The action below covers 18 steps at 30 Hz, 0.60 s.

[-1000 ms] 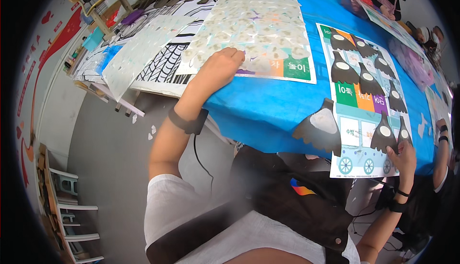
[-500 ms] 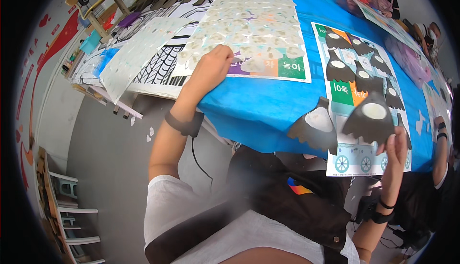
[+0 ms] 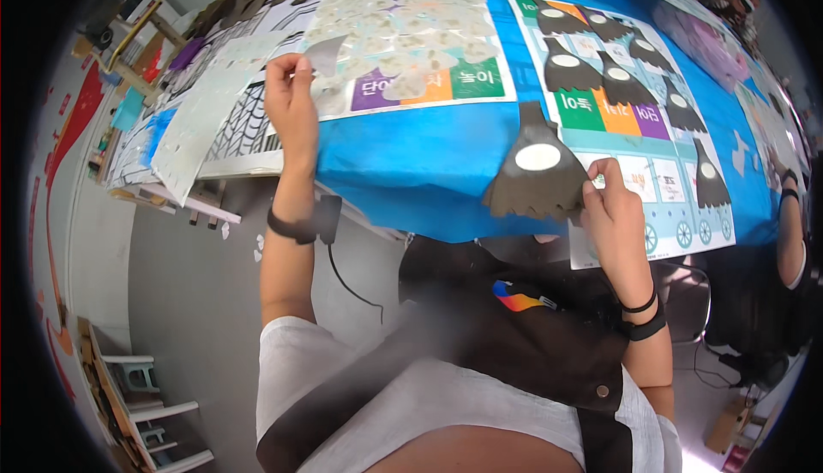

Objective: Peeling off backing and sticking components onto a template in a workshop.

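Left hand: my left hand has a thin, greyish see-through piece pinched between thumb and fingers, up over the near left corner of the blob-covered sheet
Right hand: my right hand is gripping the lower right edge of a dark cutout, thumb against fingers
Dark cutout: skinny neck on top, flared wavy bottom, white oval in the middle. It's over the near edge of the surface, just left of the printed sheet; can't tell if it's actually touching the cover
Surface: blue cover over most of what's in front of me
Blob-covered sheet: pale patches all over the sheet, coloured blocks peeking out along the near edge
Printed sheet: on my right, the sheet has wheels along the bottom and seven more cutouts lying on it, white ovals too
Far right: someone else's forearm, dark bands at the wrist
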Tool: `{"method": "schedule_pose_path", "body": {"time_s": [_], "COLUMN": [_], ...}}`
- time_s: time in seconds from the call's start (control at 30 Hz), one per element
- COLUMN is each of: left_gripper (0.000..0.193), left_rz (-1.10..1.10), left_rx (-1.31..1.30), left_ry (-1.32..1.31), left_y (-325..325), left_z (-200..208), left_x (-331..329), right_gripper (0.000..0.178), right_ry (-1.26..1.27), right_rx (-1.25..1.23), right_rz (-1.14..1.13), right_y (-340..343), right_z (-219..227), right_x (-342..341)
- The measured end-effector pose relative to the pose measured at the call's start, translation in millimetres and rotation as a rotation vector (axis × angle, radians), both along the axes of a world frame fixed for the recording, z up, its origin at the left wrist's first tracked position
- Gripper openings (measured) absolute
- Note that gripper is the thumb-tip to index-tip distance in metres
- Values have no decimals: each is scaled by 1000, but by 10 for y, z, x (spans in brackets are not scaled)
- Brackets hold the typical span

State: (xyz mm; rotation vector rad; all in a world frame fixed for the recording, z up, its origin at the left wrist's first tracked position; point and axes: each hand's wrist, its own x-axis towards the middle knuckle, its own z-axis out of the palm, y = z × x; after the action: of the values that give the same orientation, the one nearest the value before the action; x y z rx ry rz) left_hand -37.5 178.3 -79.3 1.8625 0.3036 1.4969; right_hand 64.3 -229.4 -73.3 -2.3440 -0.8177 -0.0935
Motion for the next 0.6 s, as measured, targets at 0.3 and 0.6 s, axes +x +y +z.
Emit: {"method": "schedule_pose_path", "body": {"time_s": [0.3, 0.6], "left_gripper": [12, 13], "left_rz": [-759, -1217], "left_rx": [-482, -745], "left_ry": [-7, 405], "left_y": [-1216, -1732], "left_z": [173, 172], "left_x": [58, 259], "right_gripper": [14, 29], "right_ry": [-264, -309], "right_rx": [-291, -48], "right_rz": [-108, -80], "right_y": [-7, -26], "right_z": [-67, 232], "right_x": [-13, -10]}}
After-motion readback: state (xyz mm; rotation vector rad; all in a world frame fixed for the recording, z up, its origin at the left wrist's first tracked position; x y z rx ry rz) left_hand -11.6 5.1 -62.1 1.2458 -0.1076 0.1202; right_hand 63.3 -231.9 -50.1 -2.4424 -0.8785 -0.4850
